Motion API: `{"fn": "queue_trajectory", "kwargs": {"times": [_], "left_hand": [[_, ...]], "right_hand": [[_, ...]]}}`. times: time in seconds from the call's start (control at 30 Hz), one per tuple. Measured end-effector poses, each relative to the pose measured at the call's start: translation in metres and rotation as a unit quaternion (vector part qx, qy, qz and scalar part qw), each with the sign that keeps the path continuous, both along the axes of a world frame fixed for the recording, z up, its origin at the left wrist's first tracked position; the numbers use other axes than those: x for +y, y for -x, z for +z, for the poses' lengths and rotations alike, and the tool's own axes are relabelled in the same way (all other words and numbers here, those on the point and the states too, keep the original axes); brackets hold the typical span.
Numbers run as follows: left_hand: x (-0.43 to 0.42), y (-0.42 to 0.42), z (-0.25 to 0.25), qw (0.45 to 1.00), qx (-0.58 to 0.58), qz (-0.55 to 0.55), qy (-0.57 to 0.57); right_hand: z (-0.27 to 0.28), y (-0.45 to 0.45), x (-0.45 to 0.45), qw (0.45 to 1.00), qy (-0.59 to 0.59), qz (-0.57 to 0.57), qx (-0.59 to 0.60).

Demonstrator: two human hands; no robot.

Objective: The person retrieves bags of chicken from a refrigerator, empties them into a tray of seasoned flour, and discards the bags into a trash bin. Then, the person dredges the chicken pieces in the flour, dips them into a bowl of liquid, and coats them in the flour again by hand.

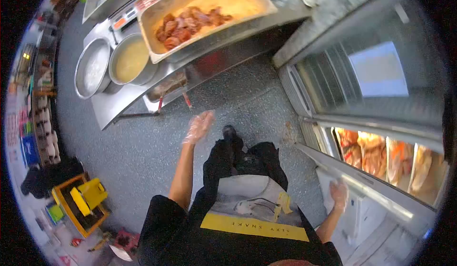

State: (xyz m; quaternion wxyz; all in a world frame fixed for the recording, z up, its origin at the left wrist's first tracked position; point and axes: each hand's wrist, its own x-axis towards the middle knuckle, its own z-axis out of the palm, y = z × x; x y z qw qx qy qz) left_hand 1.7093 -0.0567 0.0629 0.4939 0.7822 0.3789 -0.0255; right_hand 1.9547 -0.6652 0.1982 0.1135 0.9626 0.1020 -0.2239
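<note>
My left hand (200,125), in a clear plastic glove, hangs over the grey floor below the steel table (112,106). Its fingers look curled and slightly blurred, and I cannot make out anything in them. At the right, my right hand (339,193), also in a clear glove, is beside the edge of an open refrigerator door (376,190); its fingers are blurred, and contact with the door is unclear. On the table stands a large rectangular tub (159,56) with dark red meat pieces (178,28) and yellowish powder (228,4).
Two round metal bowls (90,68) (113,66) stand at the table's left end near a scale (135,10). Lit refrigerator shelves hold raw meat (373,156). A yellow caddy (89,197) is at the lower left.
</note>
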Motion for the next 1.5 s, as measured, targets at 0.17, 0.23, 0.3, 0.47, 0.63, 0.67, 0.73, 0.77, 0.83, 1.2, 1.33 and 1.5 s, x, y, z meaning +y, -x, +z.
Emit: {"fn": "queue_trajectory", "kwargs": {"times": [0.17, 0.23, 0.3, 0.47, 0.63, 0.67, 0.73, 0.77, 0.83, 1.2, 1.33, 1.5], "left_hand": [[0.058, -0.03, 0.073, 0.945, -0.242, 0.183, 0.122], [0.092, -0.056, 0.116, 0.936, -0.254, 0.228, 0.091], [0.144, -0.081, 0.157, 0.944, -0.217, 0.248, -0.008], [0.283, -0.152, 0.132, 0.945, -0.114, 0.262, -0.161], [0.393, -0.2, 0.084, 0.934, 0.181, 0.259, -0.164], [0.401, -0.206, 0.085, 0.941, 0.211, 0.192, -0.183], [0.399, -0.209, 0.087, 0.949, 0.247, 0.135, -0.143], [0.4, -0.21, 0.092, 0.951, 0.252, 0.149, -0.095], [0.411, -0.2, 0.075, 0.926, 0.134, 0.292, 0.198], [0.373, -0.241, 0.155, 0.946, 0.154, 0.233, 0.162], [0.352, -0.223, 0.156, 0.978, 0.117, 0.132, 0.116], [0.396, -0.208, 0.135, 0.977, 0.184, 0.082, 0.073]], "right_hand": [[-0.041, -0.073, 0.212, 0.966, -0.146, 0.215, 0.012], [-0.042, -0.097, 0.32, 0.954, -0.202, 0.214, 0.059], [-0.015, -0.117, 0.437, 0.927, -0.257, 0.26, 0.08], [0.03, -0.174, 0.653, 0.813, -0.471, 0.309, 0.146], [-0.054, -0.255, 0.781, 0.793, -0.466, 0.302, 0.252], [-0.066, -0.263, 0.798, 0.774, -0.467, 0.331, 0.271], [-0.062, -0.255, 0.83, 0.785, -0.413, 0.229, 0.4], [-0.064, -0.25, 0.839, 0.789, -0.379, 0.161, 0.456], [-0.081, -0.243, 0.853, 0.731, -0.358, 0.028, 0.581], [-0.037, -0.224, 0.953, 0.692, -0.312, 0.041, 0.65], [-0.049, -0.218, 0.934, 0.747, -0.264, 0.258, 0.553], [-0.02, -0.227, 0.895, 0.714, -0.379, 0.384, 0.447]]}}
